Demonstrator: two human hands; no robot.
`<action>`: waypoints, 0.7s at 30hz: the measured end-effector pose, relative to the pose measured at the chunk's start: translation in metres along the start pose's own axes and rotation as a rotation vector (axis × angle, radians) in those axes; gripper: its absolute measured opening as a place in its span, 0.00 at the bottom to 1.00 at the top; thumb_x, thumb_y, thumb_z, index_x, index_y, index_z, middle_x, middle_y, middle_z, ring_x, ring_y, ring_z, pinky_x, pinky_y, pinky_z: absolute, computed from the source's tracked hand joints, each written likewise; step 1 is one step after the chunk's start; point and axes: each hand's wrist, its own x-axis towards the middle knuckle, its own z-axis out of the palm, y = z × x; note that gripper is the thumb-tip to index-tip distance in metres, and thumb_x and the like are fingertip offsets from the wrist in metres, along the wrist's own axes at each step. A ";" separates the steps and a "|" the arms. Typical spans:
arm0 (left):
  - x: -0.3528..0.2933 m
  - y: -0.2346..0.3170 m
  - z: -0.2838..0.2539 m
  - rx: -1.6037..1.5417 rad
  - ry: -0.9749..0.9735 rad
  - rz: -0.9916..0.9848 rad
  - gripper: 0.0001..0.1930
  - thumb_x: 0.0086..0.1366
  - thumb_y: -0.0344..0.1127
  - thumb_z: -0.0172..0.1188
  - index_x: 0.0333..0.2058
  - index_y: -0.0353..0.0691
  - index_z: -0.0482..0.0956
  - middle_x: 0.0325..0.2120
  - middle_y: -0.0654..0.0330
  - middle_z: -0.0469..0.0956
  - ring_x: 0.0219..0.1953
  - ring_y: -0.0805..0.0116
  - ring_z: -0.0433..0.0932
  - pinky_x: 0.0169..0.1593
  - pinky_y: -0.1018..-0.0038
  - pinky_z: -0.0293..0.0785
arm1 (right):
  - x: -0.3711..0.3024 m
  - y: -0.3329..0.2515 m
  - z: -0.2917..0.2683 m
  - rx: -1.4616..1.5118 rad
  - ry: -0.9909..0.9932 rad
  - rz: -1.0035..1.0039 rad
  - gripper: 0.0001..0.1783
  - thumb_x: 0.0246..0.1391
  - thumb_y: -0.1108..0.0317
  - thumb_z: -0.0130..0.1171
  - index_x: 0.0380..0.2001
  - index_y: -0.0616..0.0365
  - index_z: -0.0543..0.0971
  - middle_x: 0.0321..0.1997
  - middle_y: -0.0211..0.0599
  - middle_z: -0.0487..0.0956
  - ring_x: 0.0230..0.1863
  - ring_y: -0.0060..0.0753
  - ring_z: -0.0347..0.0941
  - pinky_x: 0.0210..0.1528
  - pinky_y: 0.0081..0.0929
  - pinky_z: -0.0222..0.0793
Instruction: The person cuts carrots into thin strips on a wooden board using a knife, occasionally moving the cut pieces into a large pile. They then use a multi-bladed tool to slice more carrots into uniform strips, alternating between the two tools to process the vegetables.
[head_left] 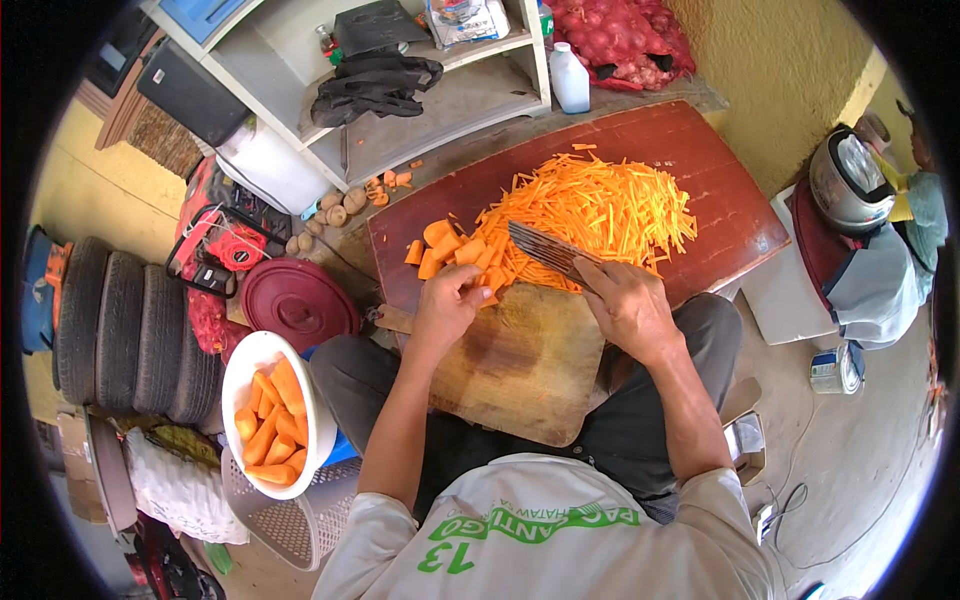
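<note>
Right now, your right hand (634, 310) has its fingers wrapped around a knife (545, 245), its dark blade angled over the heap of carrot strips (600, 210) on the red table (725, 185). Your left hand (450, 302) curls its fingers by a carrot piece (490, 280) near the cutting board's (525, 375) far edge — whether they grip it, you cannot tell. Carrot chunks (441, 236) lie just beyond that hand — and peeled carrots (286, 386) fill a white bowl (324, 430) at your left.

The head-worn fisheye looks down over the hands (632, 308).
</note>
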 end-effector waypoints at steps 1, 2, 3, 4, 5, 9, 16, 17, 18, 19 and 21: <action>-0.003 -0.010 0.000 -0.006 0.010 -0.001 0.17 0.68 0.24 0.76 0.54 0.28 0.87 0.41 0.49 0.88 0.40 0.58 0.88 0.45 0.64 0.82 | 0.001 -0.002 0.000 -0.004 -0.004 -0.010 0.22 0.62 0.72 0.69 0.60 0.59 0.85 0.45 0.51 0.87 0.41 0.57 0.88 0.43 0.49 0.85; -0.006 -0.019 -0.001 -0.064 0.074 -0.011 0.17 0.69 0.23 0.75 0.55 0.29 0.87 0.40 0.50 0.88 0.39 0.61 0.88 0.44 0.65 0.83 | 0.002 -0.004 0.001 0.008 0.007 -0.014 0.23 0.62 0.72 0.70 0.60 0.58 0.85 0.45 0.51 0.87 0.41 0.57 0.88 0.43 0.49 0.85; -0.011 -0.028 -0.002 -0.122 0.139 -0.022 0.16 0.70 0.22 0.74 0.56 0.29 0.87 0.39 0.52 0.89 0.37 0.64 0.87 0.44 0.66 0.83 | 0.003 -0.007 0.001 0.020 0.016 -0.018 0.23 0.62 0.72 0.71 0.60 0.58 0.86 0.44 0.50 0.88 0.41 0.57 0.88 0.43 0.49 0.85; -0.014 -0.024 -0.003 -0.131 0.144 -0.025 0.16 0.70 0.22 0.74 0.56 0.29 0.87 0.39 0.52 0.89 0.37 0.64 0.87 0.44 0.66 0.83 | 0.002 -0.007 0.000 0.015 0.009 -0.022 0.23 0.62 0.72 0.71 0.60 0.58 0.86 0.44 0.50 0.88 0.41 0.57 0.88 0.43 0.49 0.85; -0.017 -0.015 -0.007 -0.131 0.154 -0.054 0.16 0.71 0.22 0.73 0.56 0.28 0.87 0.38 0.54 0.89 0.37 0.67 0.87 0.43 0.68 0.83 | 0.001 -0.008 -0.001 0.010 -0.004 -0.016 0.23 0.62 0.71 0.71 0.60 0.59 0.85 0.44 0.51 0.88 0.41 0.57 0.88 0.43 0.48 0.85; -0.058 -0.011 -0.004 -0.365 0.187 -0.287 0.14 0.75 0.22 0.70 0.56 0.26 0.87 0.36 0.58 0.89 0.37 0.72 0.87 0.40 0.73 0.83 | -0.002 -0.043 -0.016 0.088 -0.122 0.063 0.24 0.62 0.71 0.72 0.61 0.63 0.84 0.43 0.54 0.88 0.42 0.59 0.88 0.43 0.48 0.84; -0.132 0.033 0.003 -0.083 0.029 -0.119 0.18 0.69 0.23 0.75 0.56 0.31 0.86 0.39 0.56 0.82 0.37 0.66 0.86 0.39 0.71 0.82 | -0.048 -0.095 -0.031 0.320 -0.327 0.174 0.26 0.65 0.73 0.70 0.65 0.67 0.80 0.44 0.57 0.87 0.45 0.64 0.87 0.45 0.51 0.84; -0.134 0.040 -0.003 -0.027 -0.037 -0.111 0.21 0.65 0.23 0.77 0.56 0.33 0.87 0.39 0.53 0.78 0.40 0.59 0.86 0.41 0.66 0.81 | -0.052 -0.100 -0.033 0.312 -0.351 0.196 0.27 0.66 0.73 0.69 0.66 0.67 0.79 0.46 0.58 0.87 0.47 0.65 0.87 0.46 0.51 0.84; -0.136 0.037 -0.003 -0.042 -0.043 -0.118 0.21 0.65 0.23 0.77 0.56 0.33 0.87 0.39 0.53 0.78 0.40 0.59 0.86 0.41 0.66 0.81 | -0.054 -0.103 -0.034 0.304 -0.363 0.206 0.27 0.66 0.73 0.69 0.66 0.67 0.79 0.46 0.58 0.87 0.47 0.65 0.87 0.46 0.51 0.84; -0.136 0.033 -0.003 -0.043 -0.044 -0.103 0.21 0.65 0.23 0.77 0.56 0.34 0.87 0.40 0.52 0.78 0.40 0.56 0.86 0.41 0.65 0.81 | -0.054 -0.107 -0.034 0.300 -0.366 0.220 0.28 0.66 0.72 0.69 0.67 0.67 0.79 0.47 0.59 0.87 0.47 0.65 0.87 0.47 0.52 0.84; -0.132 0.027 -0.003 -0.052 -0.045 -0.089 0.20 0.64 0.23 0.77 0.56 0.35 0.87 0.42 0.51 0.79 0.40 0.52 0.85 0.42 0.63 0.81 | -0.054 -0.111 -0.033 0.290 -0.374 0.236 0.28 0.67 0.72 0.69 0.68 0.67 0.78 0.49 0.60 0.87 0.48 0.65 0.86 0.47 0.52 0.84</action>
